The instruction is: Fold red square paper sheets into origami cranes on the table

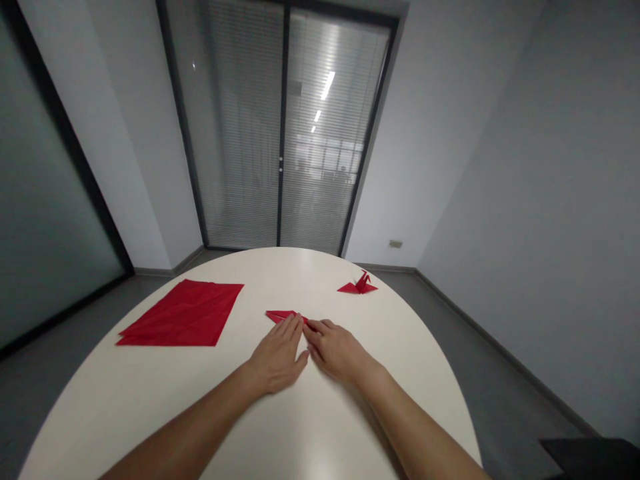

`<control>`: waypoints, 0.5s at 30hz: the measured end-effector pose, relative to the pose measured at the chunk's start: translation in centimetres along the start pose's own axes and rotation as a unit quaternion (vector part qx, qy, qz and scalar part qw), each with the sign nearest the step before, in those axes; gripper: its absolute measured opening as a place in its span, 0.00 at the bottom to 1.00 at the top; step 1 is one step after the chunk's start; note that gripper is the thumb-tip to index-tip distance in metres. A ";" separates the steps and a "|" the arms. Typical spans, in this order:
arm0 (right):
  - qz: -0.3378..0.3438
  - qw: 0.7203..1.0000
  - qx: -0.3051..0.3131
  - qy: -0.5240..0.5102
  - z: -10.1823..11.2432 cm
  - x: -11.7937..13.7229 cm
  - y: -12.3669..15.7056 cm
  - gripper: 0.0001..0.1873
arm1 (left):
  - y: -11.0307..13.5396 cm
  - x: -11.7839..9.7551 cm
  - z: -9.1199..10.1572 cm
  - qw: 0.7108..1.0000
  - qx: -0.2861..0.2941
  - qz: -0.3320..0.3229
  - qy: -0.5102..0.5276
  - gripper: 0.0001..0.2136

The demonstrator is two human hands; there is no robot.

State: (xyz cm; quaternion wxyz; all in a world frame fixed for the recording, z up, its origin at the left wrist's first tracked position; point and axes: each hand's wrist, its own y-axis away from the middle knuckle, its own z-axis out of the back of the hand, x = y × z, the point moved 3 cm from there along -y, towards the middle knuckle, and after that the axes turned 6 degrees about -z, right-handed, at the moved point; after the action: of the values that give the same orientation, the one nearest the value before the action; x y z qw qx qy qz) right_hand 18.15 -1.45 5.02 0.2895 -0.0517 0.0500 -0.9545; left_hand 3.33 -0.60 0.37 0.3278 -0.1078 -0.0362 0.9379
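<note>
My left hand (pixel 277 357) lies flat on a small folded red paper (pixel 281 315), fingers together, pressing it onto the white round table (pixel 150 393). My right hand (pixel 334 348) rests beside it, fingertips touching the same paper at its right end. Most of the paper is hidden under the two hands; only its far left corner shows. A finished red paper crane (pixel 359 285) stands further back to the right. A stack of flat red paper sheets (pixel 186 313) lies to the left.
The table's curved edge runs close behind the crane. Beyond it are a grey floor, a glass door with blinds (pixel 285 127), and grey walls. A dark object (pixel 595 453) sits at the lower right corner.
</note>
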 end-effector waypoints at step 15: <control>-0.056 0.997 0.039 0.039 0.1 1.5 -0.5 0.23 | -0.1 0.2 -0.6 0.999 -0.015 -0.014 -0.030 0.31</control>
State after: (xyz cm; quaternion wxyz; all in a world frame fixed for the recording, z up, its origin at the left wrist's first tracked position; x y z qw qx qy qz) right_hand 16.64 -1.94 5.27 0.2350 -0.0063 0.0213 -0.9717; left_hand 3.39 -0.41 -0.21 0.3375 -0.0836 -0.0616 0.9356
